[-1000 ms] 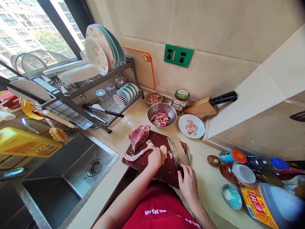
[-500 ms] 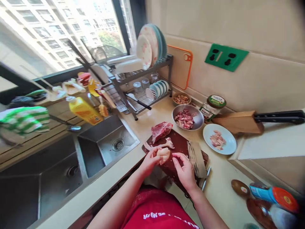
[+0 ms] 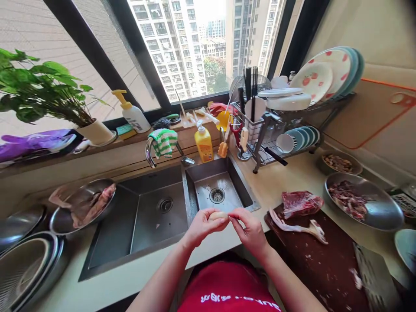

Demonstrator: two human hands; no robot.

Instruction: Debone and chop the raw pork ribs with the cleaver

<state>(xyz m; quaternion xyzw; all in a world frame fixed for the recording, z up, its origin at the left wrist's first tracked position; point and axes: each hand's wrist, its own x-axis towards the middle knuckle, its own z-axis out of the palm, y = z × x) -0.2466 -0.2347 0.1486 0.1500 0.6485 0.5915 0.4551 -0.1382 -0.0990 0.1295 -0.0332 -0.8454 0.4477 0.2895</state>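
In front of my body, at the sink's front edge, my left hand (image 3: 203, 227) is closed around a pale piece of meat with skin (image 3: 218, 215). My right hand (image 3: 251, 230) pinches at the right end of that piece; what is between its fingertips is too small to make out. To the right, a dark red cutting board (image 3: 320, 255) carries a red slab of raw meat (image 3: 301, 203) and a long pale bony strip (image 3: 300, 226). A cleaver (image 3: 373, 273) lies along the board's right side.
Ahead is a double sink (image 3: 232, 186) with a yellow soap bottle (image 3: 204, 145) behind it. A metal bowl (image 3: 87, 203) of raw poultry stands left. Right are a dish rack (image 3: 269, 147), a metal bowl of cut meat (image 3: 383, 212) and a white plate (image 3: 406, 247).
My view has swung left toward the sink. Both hands have moved from over the cutting board to the sink's front edge, with the pale piece still in my left hand. My right fingers have closed in.
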